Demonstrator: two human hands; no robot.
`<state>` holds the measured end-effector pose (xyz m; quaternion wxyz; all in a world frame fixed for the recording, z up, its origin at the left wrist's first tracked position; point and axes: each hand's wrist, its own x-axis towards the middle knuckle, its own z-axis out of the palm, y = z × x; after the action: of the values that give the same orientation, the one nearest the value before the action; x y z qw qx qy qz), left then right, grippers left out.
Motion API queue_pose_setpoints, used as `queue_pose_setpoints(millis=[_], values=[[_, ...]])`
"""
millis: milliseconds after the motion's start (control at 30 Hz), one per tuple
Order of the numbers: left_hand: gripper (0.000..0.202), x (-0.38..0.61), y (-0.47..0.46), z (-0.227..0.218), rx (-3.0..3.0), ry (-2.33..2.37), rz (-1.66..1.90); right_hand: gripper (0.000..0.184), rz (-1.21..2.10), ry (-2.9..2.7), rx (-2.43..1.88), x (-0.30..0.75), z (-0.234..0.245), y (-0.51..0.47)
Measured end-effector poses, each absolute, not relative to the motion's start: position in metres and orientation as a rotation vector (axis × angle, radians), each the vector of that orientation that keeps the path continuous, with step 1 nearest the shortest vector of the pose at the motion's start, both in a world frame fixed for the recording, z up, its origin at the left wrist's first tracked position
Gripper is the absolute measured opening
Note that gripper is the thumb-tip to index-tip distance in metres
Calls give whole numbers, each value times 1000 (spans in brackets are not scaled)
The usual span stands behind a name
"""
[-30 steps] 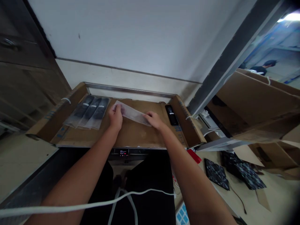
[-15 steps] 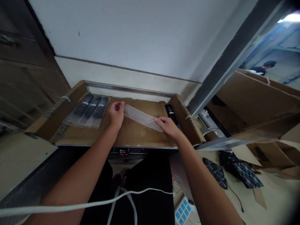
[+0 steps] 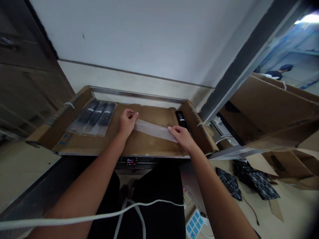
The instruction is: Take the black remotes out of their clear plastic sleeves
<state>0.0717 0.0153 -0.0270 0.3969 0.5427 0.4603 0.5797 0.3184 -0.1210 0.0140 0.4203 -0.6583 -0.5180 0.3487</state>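
A narrow, translucent plastic bag (image 3: pixel 155 130) stretches between my two hands above the cardboard-lined tray (image 3: pixel 139 146). My right hand (image 3: pixel 183 136) pinches its right end, thumb on top. At the other end, my left hand (image 3: pixel 127 122) is closed with thumb and fingertips together on the bag's edge. Left of that hand, several dark objects in clear bags (image 3: pixel 96 116) lie side by side, each with a pale band. A black, elongated object (image 3: pixel 181 119) with a small white label lies by the tray's right wall, partly hidden behind my right hand.
Raised cardboard sides (image 3: pixel 196 124) bound the tray. A white cable (image 3: pixel 99 216) crosses in front of my lap. A small lit screen (image 3: pixel 131 161) sits under the front edge. To the right are a large cardboard box (image 3: pixel 276 113), patterned black bags (image 3: pixel 259 182) on the floor and a distant person.
Both hands have shifted slightly right and down, taking the bag along. The bag now lies more level, and my left fingertips have drawn in over its end.
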Motion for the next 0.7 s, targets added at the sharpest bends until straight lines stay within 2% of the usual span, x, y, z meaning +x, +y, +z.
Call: queue_pose_setpoints(millis=[333, 567, 700], values=[[33, 72, 20, -33, 1390, 1214, 1476, 47, 847, -1212, -1684, 326, 16, -141], [16, 70, 25, -35, 1353, 1251, 1743, 36, 804, -949, -1716, 302, 4, -134], [12, 67, 26, -35, 1324, 1331, 1739, 29, 969, -926, -1599, 262, -7, -114]])
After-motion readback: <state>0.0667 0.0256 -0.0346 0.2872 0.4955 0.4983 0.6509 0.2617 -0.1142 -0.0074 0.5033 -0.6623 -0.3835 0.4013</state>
